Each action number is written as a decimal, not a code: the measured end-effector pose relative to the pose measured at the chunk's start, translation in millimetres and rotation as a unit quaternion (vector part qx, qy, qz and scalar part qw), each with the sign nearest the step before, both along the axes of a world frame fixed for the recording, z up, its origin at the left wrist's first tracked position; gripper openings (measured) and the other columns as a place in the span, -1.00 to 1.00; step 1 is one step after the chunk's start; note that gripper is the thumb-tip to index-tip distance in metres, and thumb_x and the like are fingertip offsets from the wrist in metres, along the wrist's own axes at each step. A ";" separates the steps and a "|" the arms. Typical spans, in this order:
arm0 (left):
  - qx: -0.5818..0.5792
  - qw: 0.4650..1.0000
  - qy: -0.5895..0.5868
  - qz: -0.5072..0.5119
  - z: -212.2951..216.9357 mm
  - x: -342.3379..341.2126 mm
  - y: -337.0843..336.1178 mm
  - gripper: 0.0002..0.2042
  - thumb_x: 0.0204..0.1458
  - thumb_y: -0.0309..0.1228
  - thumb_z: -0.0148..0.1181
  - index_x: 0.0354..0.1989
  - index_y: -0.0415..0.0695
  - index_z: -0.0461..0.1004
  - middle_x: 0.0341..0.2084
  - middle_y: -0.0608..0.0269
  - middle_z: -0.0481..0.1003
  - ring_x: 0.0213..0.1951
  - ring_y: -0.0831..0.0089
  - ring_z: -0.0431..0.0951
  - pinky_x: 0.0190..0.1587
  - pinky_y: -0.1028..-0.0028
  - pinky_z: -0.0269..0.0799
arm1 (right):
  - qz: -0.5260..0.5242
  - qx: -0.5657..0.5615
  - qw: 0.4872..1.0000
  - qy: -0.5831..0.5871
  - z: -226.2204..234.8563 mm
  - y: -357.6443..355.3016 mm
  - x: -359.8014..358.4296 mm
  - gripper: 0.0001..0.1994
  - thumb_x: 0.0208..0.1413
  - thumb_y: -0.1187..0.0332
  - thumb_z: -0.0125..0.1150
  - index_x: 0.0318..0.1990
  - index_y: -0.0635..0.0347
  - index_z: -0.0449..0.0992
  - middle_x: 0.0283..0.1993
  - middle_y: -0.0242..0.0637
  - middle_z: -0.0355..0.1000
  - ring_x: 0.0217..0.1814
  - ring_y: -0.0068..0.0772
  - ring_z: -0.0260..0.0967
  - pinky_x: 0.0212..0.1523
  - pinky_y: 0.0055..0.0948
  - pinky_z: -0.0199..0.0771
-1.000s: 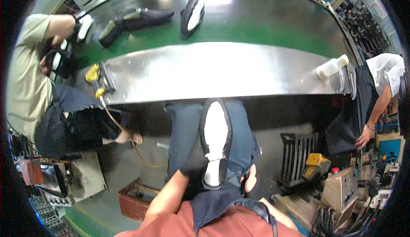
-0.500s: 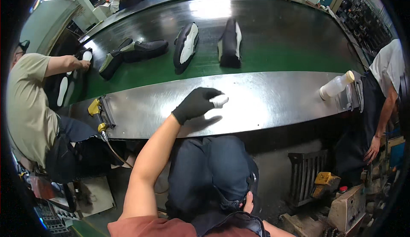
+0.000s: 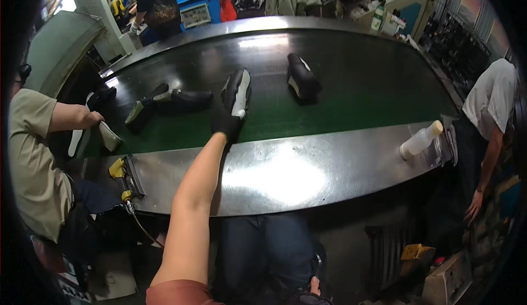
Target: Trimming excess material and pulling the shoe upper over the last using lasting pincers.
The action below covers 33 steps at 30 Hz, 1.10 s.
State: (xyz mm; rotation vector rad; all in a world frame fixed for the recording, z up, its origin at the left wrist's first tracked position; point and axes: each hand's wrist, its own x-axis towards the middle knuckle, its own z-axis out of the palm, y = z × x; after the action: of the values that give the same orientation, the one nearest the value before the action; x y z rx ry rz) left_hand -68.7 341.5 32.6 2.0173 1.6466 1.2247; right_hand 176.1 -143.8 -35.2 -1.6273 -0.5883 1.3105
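My left hand [image 3: 225,122], in a black glove, reaches over the belt and grips the near end of a black shoe [image 3: 236,88] with a white side strip. A small white piece [image 3: 241,114] shows at the fingers; I cannot tell whether it is a wrap on a finger or something held. My right hand [image 3: 314,286] is low beside my thigh, bare, with only a bit of a finger or thumb in sight; what it holds, if anything, is hidden. Right of the gripped shoe lies another black shoe [image 3: 303,79]. Further left lie more dark shoes [image 3: 189,98] with grey-green parts.
Between me and the green belt [image 3: 340,107] runs a metal ledge [image 3: 340,162]. A yellow-and-black tool with a hose [image 3: 125,178] lies at its left, a translucent bottle [image 3: 420,141] at its right. A co-worker [image 3: 35,157] handles a shoe part at left; another person [image 3: 491,102] stands at right.
My left hand has moved forward from above the metal ledge to the shoe and taken hold of it. The view has tilted up. The right-hand shoe is turned differently.
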 end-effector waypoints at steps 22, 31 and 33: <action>-0.170 0.957 -0.094 -0.214 -24.1 -52.6 -490.0 -0.15 -0.24 -0.24 0.50 0.25 -0.28 0.20 0.12 -0.07 0.35 0.21 0.12 0.35 0.22 0.21 0.29 | 0.126 0.146 0.981 -0.004 99.9 -27.6 -53.9 -0.61 0.35 0.09 -0.12 -0.25 0.21 0.53 -0.43 -0.37 0.45 -0.43 -0.55 0.36 -0.36 -0.50 0.38; -0.025 0.953 0.041 -0.300 77.9 -17.0 -368.5 -0.71 0.05 -0.33 0.22 -0.08 -0.18 0.52 -0.10 0.05 0.53 -0.02 0.14 0.51 0.08 0.26 0.37 | 0.226 0.034 0.968 -0.103 79.0 31.2 -39.0 -0.45 0.36 -0.09 -0.25 -0.28 0.19 0.52 -0.40 -0.42 0.41 -0.39 -0.59 0.29 -0.35 -0.51 0.31; -0.167 0.958 -0.076 -0.221 48.9 -17.4 -351.6 -0.71 0.19 -0.21 0.09 -0.15 -0.20 0.52 -0.29 0.19 0.56 -0.22 0.40 0.54 -0.09 0.42 0.42 | 0.207 0.002 0.975 -0.078 100.1 6.3 -43.2 -0.44 0.35 -0.12 -0.25 -0.24 0.20 0.52 -0.36 -0.41 0.42 -0.36 -0.58 0.30 -0.30 -0.51 0.32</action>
State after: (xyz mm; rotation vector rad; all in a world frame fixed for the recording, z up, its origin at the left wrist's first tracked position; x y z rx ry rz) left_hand -86.0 -10.1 81.4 1.8835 1.1505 0.8496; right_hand 132.9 -137.5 64.9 -1.6714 -1.0690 1.4801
